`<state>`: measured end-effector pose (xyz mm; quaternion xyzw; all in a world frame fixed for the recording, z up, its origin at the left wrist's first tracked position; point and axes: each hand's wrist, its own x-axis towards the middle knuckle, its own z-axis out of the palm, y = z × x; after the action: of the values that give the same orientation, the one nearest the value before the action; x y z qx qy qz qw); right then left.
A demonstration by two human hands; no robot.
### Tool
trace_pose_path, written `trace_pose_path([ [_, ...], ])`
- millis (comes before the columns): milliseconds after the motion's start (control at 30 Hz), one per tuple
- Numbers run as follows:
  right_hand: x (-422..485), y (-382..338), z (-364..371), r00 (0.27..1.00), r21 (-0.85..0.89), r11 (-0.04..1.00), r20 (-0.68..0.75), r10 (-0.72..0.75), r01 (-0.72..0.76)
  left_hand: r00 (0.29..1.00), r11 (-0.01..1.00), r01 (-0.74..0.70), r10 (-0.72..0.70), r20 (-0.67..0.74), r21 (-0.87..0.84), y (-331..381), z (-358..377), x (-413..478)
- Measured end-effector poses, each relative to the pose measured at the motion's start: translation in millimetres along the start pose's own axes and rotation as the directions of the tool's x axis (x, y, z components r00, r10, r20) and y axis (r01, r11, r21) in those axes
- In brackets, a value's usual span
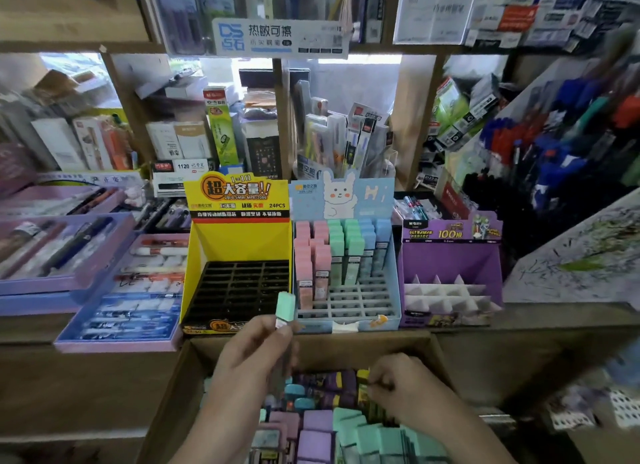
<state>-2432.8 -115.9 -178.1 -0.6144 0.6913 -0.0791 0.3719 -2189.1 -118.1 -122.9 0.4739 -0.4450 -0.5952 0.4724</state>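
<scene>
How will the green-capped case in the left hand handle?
The case looks rigid plastic, probably stiff and light: the left hand holds it upright by one end. Tall and slim, it would likely tip standing free; the blue tray slots should steady it.

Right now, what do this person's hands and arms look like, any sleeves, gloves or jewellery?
Both are bare: the left hand and right hand wear no gloves, rings, watch or bracelet that I can see. The forearms are uncovered down to the picture's edge, so no sleeve shows.
</scene>
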Motion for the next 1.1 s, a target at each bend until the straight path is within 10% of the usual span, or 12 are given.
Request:
trace_pose_path([
  [400,-1,2,0,1.0,0.048,0.999,0.02,0.011,-0.012,0.896,0.801,-0.434,0.337,0.289,0.411,82,32,33],
  [1100,-4,8,2,1.0,0.092,0.996,-0.006,-0.016,0.017,0.869,0.244,-0.494,0.171,0.465,0.834,114,73,111],
])
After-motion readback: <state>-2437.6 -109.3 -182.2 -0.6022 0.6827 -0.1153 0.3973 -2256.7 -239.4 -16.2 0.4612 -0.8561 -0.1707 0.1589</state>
